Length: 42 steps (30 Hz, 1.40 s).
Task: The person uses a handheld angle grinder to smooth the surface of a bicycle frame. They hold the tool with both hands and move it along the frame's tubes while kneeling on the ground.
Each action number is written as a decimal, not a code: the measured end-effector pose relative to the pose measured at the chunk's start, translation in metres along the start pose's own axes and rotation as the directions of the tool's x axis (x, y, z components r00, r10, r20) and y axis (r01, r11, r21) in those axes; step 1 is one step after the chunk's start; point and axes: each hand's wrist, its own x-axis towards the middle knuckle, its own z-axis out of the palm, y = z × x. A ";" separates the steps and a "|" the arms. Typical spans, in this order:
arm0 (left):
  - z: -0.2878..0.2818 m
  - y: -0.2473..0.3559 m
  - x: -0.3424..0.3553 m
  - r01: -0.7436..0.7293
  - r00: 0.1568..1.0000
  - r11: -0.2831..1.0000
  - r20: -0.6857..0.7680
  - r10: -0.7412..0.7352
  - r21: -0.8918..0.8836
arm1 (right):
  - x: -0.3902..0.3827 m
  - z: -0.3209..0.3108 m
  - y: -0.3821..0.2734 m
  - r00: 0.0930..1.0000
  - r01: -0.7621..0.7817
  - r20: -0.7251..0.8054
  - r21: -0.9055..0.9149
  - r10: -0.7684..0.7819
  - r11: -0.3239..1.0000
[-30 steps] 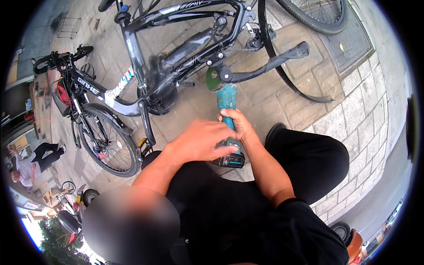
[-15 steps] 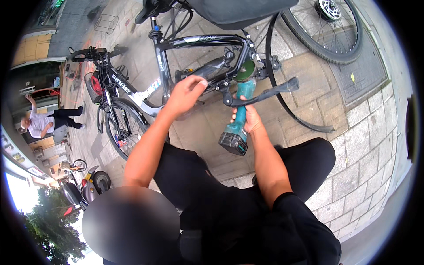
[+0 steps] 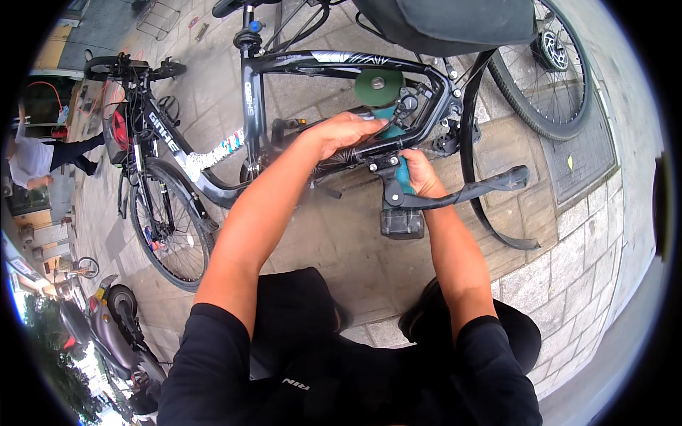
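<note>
My right hand (image 3: pixel 422 173) is closed around the teal body of a cordless angle grinder (image 3: pixel 403 177). Its black battery (image 3: pixel 402 224) points toward me. The grinder passes behind the lower tube of a black bicycle frame (image 3: pixel 341 157), and its green disc (image 3: pixel 379 86) shows inside the frame opening, just below the upper tube. My left hand (image 3: pixel 348 135) lies over the lower tube with its fingers bent together, fingertips beside the grinder's head. What those fingers hold, if anything, is hidden. A black kickstand (image 3: pixel 465 192) crosses in front of the grinder.
A detached wheel with a disc rotor (image 3: pixel 551 53) lies at the far right, partly on a metal cover (image 3: pixel 582 160). A curved black mudguard (image 3: pixel 469 135) hangs from the frame. Another bicycle (image 3: pixel 165 135) stands at left, with a motorcycle (image 3: pixel 106 334) and a walking person (image 3: pixel 32 157) beyond.
My left hand has come down onto the frame near the grinder's head. The grinder has moved farther into the frame, its disc now inside the opening. The view has shifted.
</note>
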 end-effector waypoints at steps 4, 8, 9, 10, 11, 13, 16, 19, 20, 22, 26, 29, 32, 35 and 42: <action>-0.008 -0.010 0.010 -0.067 0.997 0.996 0.026 0.069 -0.065 | -0.005 0.009 0.002 0.954 -0.160 0.256 0.005 0.154 0.987; 0.001 -0.004 0.003 -0.175 0.985 0.971 -0.034 0.172 -0.163 | 0.004 0.010 -0.007 0.950 -0.149 0.256 -0.124 0.177 0.981; -0.001 -0.006 0.004 -0.192 0.981 0.962 -0.049 0.186 -0.195 | 0.003 0.014 -0.010 0.944 -0.136 0.275 -0.186 0.184 0.973; 0.000 -0.004 -0.005 -0.191 0.980 0.958 -0.089 0.175 -0.214 | 0.001 0.027 -0.013 0.940 -0.099 0.297 -0.234 0.169 0.967; -0.001 0.000 -0.012 -0.190 0.978 0.954 -0.128 0.163 -0.232 | -0.002 0.040 -0.018 0.935 -0.061 0.319 -0.280 0.152 0.958; -0.005 0.001 -0.014 -0.202 0.960 0.970 -0.225 0.168 -0.137 | -0.010 0.049 -0.022 0.940 -0.202 0.207 -0.301 0.270 0.932; -0.009 0.001 -0.018 -0.222 0.936 0.972 -0.296 0.191 -0.075 | -0.030 0.053 -0.017 0.969 -0.091 0.160 -0.469 0.187 0.878; -0.012 -0.010 -0.008 -0.248 0.944 0.962 -0.250 0.214 -0.112 | -0.037 0.046 -0.005 0.996 -0.076 -0.010 -0.597 0.087 0.799; -0.013 -0.009 -0.005 -0.265 0.934 0.957 -0.277 0.224 -0.121 | -0.038 0.039 -0.005 0.999 -0.015 0.031 -0.575 0.040 0.818; -0.016 -0.013 0.004 -0.266 0.919 0.953 -0.337 0.206 -0.143 | -0.048 0.046 -0.005 0.987 0.123 0.059 -0.873 -0.148 0.473; -0.013 -0.011 0.008 -0.321 0.901 0.928 -0.363 0.238 -0.189 | -0.042 0.023 -0.001 0.955 0.144 0.010 -0.889 -0.296 0.435; -0.015 -0.012 0.011 -0.344 0.888 0.917 -0.387 0.249 -0.200 | -0.040 0.015 -0.008 0.962 0.203 0.037 -0.762 -0.271 0.615; -0.021 -0.011 0.009 -0.353 0.881 0.916 -0.398 0.257 -0.189 | -0.055 0.005 -0.005 0.976 0.166 0.006 -0.668 -0.218 0.726; -0.024 -0.014 0.013 -0.371 0.876 0.905 -0.401 0.267 -0.207 | -0.074 0.019 0.007 0.978 0.156 -0.026 -0.561 -0.205 0.813; -0.027 -0.012 0.003 -0.355 0.843 0.913 -0.491 0.220 -0.201 | -0.104 0.025 0.026 0.981 0.150 -0.049 -0.434 -0.190 0.888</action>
